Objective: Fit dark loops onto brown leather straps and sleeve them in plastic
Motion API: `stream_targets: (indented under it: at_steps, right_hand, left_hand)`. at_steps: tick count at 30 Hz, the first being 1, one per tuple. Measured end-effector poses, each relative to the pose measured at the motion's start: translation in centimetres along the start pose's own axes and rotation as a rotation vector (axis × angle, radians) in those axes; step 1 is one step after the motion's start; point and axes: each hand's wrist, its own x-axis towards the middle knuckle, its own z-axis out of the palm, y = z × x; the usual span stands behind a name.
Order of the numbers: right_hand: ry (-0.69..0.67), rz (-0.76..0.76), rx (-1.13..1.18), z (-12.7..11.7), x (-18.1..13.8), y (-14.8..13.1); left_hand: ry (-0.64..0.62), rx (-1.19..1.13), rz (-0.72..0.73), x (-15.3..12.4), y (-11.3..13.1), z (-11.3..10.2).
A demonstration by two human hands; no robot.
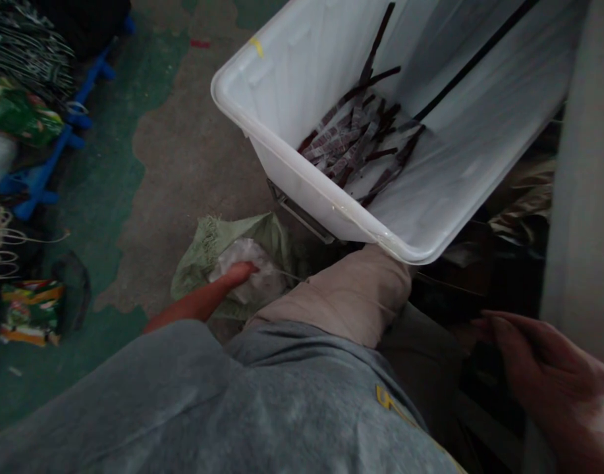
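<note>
Low at the left, my left hand (243, 271) is closed on a bunched clear plastic bag (262, 287). That bag lies in the mouth of a pale green woven sack (193, 266) on the floor, beside my leg. My right hand (543, 375) is at the right edge, its fingers loosely extended and nothing visible in them. Beneath it is a dark area I cannot make out. In front of me stands a large white plastic bin (292, 145). Inside, at its bottom, lies a pile of dark reddish-brown strips with clear wrapping (341, 141).
The bin's metal handle (304, 220) faces the sack. Blue pallets (42, 174) along the left hold coiled cords (22, 49) and green printed packets (27, 115). A yellow-green packet (32, 313) lies nearer. A pale upright surface (583, 197) bounds the right side.
</note>
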Motion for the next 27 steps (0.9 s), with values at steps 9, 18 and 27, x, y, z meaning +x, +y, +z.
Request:
stream_targets:
  at_steps: [9, 18, 27]
  right_hand:
    - [0.012, -0.29, 0.025, 0.7, 1.1, -2.6]
    - [-0.332, -0.537, 0.285, 6.2, 2.4, -9.4]
    - [-0.853, -0.682, 0.295, 18.5, 2.7, -19.2]
  left_hand:
    - [0.171, -0.057, -0.012, -6.4, 0.8, -0.3]
    - [0.36, -0.381, 0.04, -7.8, 3.1, -2.0]
    - [0.457, -0.685, 0.04, -10.7, 4.7, -4.2]
